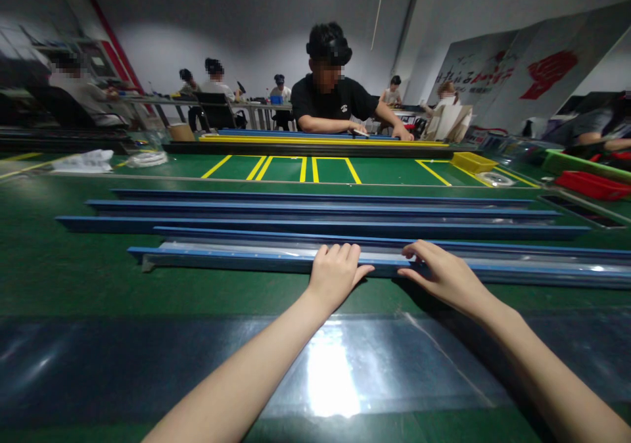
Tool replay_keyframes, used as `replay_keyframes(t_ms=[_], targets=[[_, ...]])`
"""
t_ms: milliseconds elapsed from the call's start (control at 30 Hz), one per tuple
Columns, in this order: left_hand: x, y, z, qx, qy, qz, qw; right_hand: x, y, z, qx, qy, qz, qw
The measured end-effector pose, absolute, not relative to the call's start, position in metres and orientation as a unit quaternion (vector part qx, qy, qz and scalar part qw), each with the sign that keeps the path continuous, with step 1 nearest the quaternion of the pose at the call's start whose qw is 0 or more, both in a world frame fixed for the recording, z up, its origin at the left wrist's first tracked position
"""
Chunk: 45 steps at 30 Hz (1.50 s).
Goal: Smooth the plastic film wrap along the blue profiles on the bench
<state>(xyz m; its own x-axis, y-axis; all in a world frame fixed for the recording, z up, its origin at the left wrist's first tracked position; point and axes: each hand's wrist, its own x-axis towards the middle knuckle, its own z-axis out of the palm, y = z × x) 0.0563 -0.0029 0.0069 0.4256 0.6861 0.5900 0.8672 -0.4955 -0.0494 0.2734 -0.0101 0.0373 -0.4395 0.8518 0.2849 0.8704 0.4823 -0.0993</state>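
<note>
A long blue channel-shaped rail (pixel 236 259) lies across the green table in front of me, with a pale, shiny inner face. My left hand (pixel 338 269) is closed over its near rim, fingers inside and thumb pointing right along the outside. Just to the right, my right hand (pixel 441 272) straddles the same rim, its curled fingers on the inner side and its thumb on the outer side. A lighter blue edge with small dots runs along the near rim and ends by my right fingertips. Several similar blue rails (pixel 315 226) lie parallel behind it.
A glossy clear sheet (pixel 197 364) stretches across the table nearest me. Beyond the rails are yellow tape lines (pixel 315 169), a yellow tray (pixel 473 162), a red bin (pixel 591 185) and a white bundle (pixel 148 159). Opposite, a person in black (pixel 340 104) works over yellow and black rails.
</note>
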Motion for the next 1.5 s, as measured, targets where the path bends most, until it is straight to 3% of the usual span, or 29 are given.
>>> replay_keyframes(t_ms=[1500], targets=[[0.0554,-0.0023,0.0047,-0.829,-0.458,-0.27,0.174,0.2633,-0.0109,0.0329,-0.457,-0.872,-0.104,0.139]])
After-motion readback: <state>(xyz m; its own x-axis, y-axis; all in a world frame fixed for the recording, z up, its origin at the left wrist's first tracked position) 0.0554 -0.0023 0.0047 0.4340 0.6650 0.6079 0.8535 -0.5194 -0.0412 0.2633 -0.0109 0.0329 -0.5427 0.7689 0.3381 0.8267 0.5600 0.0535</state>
